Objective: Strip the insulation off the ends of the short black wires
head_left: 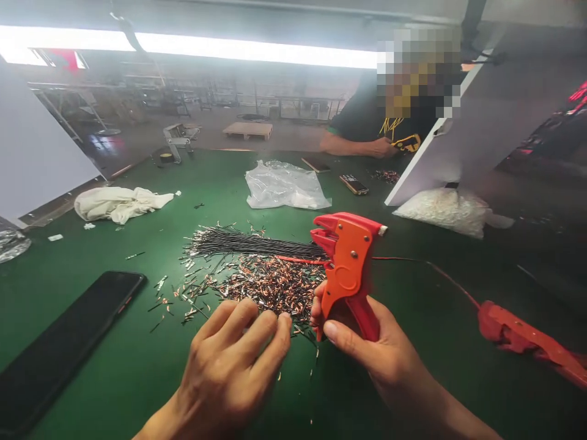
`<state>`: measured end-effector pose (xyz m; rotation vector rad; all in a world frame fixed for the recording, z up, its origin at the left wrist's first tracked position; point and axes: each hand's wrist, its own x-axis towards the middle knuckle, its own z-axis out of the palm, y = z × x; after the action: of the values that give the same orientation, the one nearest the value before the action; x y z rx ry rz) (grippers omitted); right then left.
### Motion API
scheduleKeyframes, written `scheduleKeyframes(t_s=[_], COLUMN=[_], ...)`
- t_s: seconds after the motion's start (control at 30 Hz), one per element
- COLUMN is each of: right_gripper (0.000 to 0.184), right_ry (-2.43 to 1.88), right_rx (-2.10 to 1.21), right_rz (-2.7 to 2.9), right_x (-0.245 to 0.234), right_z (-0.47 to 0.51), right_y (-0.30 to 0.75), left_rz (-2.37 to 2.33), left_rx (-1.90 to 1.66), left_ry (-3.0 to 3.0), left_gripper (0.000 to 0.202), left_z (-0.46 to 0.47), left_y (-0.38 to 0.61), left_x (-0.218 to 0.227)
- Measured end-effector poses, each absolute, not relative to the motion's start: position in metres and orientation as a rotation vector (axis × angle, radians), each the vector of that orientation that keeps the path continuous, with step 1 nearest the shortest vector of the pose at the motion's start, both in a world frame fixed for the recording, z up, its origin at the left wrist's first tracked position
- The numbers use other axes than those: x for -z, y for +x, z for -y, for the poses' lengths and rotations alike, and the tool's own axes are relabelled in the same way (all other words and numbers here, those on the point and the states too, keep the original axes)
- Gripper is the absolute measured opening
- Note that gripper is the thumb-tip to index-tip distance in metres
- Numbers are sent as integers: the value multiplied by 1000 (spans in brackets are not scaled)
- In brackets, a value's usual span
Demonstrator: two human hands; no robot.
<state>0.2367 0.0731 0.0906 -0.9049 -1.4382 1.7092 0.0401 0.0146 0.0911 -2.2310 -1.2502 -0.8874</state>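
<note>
My right hand (pixel 385 354) is wrapped round the handles of an orange and red wire stripper (pixel 346 263), held upright with its jaws facing left. My left hand (pixel 238 360) is at the near edge of a loose pile of short wire offcuts (pixel 270 278), copper and black. Its fingers are bent and close together; their tips and the thumb are hidden, so what they hold cannot be seen. Behind the pile lies a bundle of thin black wires (pixel 247 242) with bright ends to the left. A red wire (pixel 298 260) passes behind the stripper.
A black phone (pixel 68 342) lies at left, a second red tool (pixel 527 333) at right. Farther back are a white cloth (pixel 119 205), a clear plastic bag (pixel 284 186), a handset (pixel 354 184) and a bag of white pieces (pixel 444 211). A co-worker (pixel 362 116) is across the green table.
</note>
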Motion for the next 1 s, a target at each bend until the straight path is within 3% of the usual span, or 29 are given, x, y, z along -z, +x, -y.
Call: scheduleKeyframes(t_s=[0.33, 1.0], right_gripper=[32, 35], right_ry=[-487, -438], right_rx=[-2260, -2617], right_rz=[1415, 1232], right_x=[-68, -63], right_z=[-87, -77], right_y=[240, 243], left_rz=[1410, 1354], left_rx=[1093, 939], left_ry=[-1917, -1816], left_gripper=[25, 25], left_z=[-17, -6], left_y=[22, 11], left_x=[-106, -117])
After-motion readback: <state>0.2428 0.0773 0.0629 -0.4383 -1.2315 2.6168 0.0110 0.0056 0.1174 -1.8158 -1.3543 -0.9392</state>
